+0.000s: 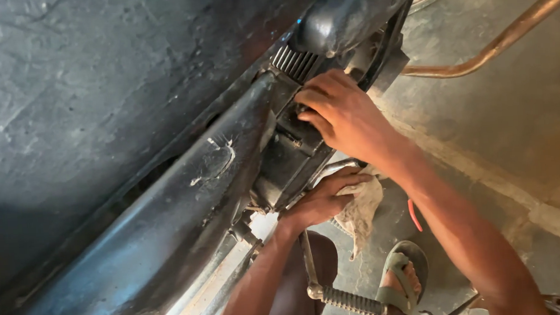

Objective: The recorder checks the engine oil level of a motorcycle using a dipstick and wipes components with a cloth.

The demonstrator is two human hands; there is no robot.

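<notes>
I keep my right hand [341, 113] square on the black engine part [293, 157], under the ribbed fins [295, 62], and press evenly so the fingers do not slip off the greasy edge. I support from below with my left hand [324, 200] while working. Right hand: fingers curled, tips hooked on the part's upper edge, gripping nothing loose. Left hand: closed around a dirty rag [362, 210], knuckles against the part's lower edge. The part sits between the dark frame tube [186, 194] and my hands. The footpeg [351, 301] lies below, near my sandal [401, 279].
</notes>
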